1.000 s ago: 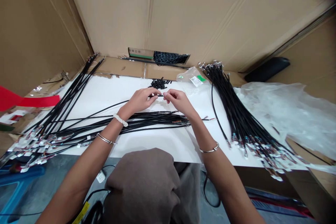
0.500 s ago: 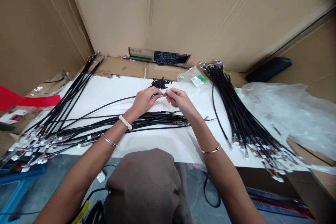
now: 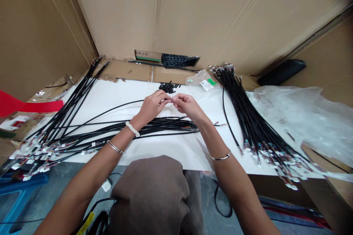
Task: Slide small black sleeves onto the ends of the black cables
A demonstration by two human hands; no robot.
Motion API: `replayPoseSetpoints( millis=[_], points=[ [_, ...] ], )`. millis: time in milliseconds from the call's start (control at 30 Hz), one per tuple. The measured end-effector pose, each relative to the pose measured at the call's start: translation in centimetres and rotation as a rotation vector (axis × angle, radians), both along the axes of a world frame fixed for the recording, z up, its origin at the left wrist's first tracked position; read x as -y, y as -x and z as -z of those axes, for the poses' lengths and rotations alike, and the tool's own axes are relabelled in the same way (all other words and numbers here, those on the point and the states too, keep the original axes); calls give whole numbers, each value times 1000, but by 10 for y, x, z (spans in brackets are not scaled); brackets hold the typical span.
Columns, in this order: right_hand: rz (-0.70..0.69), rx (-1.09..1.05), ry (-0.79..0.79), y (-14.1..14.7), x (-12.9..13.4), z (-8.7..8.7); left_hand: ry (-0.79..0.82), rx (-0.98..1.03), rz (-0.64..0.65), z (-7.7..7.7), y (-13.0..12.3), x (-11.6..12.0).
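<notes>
My left hand (image 3: 152,107) is closed in a pinch on a black cable (image 3: 116,108), which runs back from it to the left over the table. Fingertip to fingertip with it, my right hand (image 3: 188,105) is pinched too, at the cable's end. Whatever lies between those right fingertips is too small to make out. Just beyond the hands is a pile of short black tube pieces (image 3: 167,87). Beneath my wrists a bundle of black cables (image 3: 154,125) lies across the white table (image 3: 165,150), with bare wire ends toward the right.
More black cables (image 3: 82,95) with white connectors lie at the left. A thick cable bundle (image 3: 242,114) spreads along the right, beside clear plastic wrap (image 3: 306,114). Behind the tube pieces sits a labelled plastic bag (image 3: 205,83). Cardboard walls (image 3: 187,14) enclose the back and sides.
Both hands stay together at nearly the same spot. My right fingers have shifted slightly left at the cable's end, and the rest looks unchanged.
</notes>
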State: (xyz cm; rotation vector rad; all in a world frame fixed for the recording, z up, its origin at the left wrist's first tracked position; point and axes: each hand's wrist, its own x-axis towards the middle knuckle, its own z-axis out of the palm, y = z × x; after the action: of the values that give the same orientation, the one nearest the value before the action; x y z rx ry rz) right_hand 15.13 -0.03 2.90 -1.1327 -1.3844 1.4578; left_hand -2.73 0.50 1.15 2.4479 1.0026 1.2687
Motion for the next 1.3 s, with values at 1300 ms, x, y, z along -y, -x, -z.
replayPoseSetpoints(
  millis=[1300],
  points=[
    [-49, -97, -69, -1, -1, 9, 95, 160, -111, 3, -1, -7]
  ],
)
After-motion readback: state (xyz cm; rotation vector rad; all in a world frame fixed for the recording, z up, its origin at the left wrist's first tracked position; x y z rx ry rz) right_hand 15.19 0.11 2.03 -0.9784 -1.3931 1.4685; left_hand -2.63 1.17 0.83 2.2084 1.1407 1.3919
